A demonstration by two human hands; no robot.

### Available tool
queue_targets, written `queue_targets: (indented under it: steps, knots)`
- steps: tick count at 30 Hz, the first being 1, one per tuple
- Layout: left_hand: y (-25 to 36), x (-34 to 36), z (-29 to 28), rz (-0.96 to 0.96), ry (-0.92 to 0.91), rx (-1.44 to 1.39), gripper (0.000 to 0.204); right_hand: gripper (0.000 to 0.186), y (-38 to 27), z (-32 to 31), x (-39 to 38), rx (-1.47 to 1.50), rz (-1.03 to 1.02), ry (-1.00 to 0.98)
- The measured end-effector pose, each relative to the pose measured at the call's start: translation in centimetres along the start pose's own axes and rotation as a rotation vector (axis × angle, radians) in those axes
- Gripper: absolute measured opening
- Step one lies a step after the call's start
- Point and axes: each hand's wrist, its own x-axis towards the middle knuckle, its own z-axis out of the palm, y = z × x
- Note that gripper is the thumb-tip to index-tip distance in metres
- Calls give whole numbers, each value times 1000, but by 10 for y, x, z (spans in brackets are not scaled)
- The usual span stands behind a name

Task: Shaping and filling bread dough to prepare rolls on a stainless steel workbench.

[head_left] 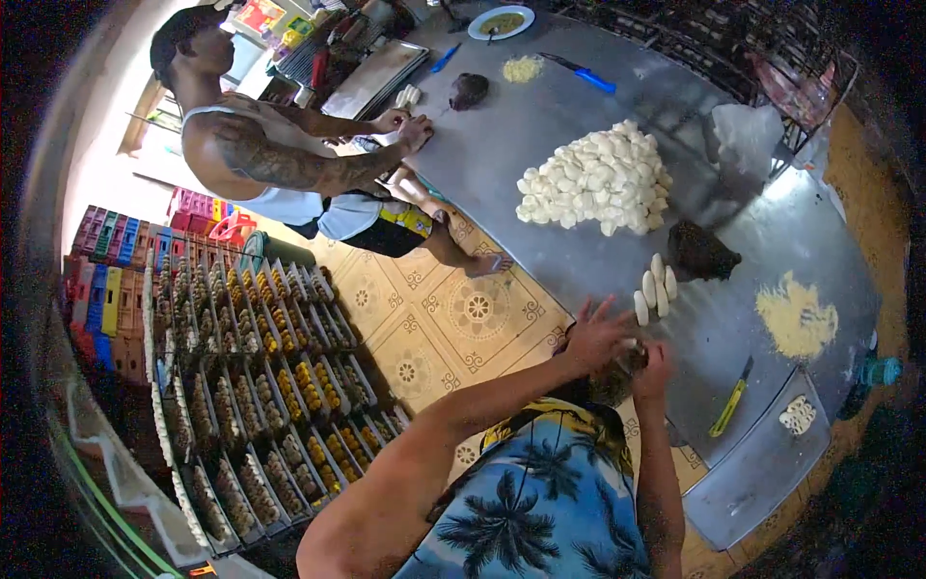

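At the near edge of the metal table, my left hand (600,340) has its fingers spread out. My right hand (652,372) meets it with fingers curled around a small pale piece of dough (630,344), mostly hidden between the hands. Just beyond my fingers lie several white dough rolls (658,286), side by side. A dark brown lump of filling (702,251) rests against their far right. Farther back is a large heap of flattened white dough pieces (598,179).
Yellowish flour (799,317) and a yellow-handled knife (730,400) lie to my right, near a metal tray (748,492). A co-worker (260,145) handles dough at the far left. A rack of filled trays (260,386) stands left. Farther back are a blue-handled knife (590,77) and a plate (501,23).
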Motion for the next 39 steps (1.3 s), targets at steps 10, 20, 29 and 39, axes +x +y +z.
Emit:
queue_targets:
  steps: [10,20,29,39]
  knots:
    - [-2,0,1,60,35,75,49,24,3,-4,-4,-83,9,-10]
    - [-12,-2,4,165,162,34,35,35,20,-2,-18,-127,6,-55]
    - [-21,-8,3,77,65,-6,38,29,-4,9,-14,-269,-307,-13]
    - [0,38,-32,156,135,-336,40,26,-11,-8,-11,38,344,195]
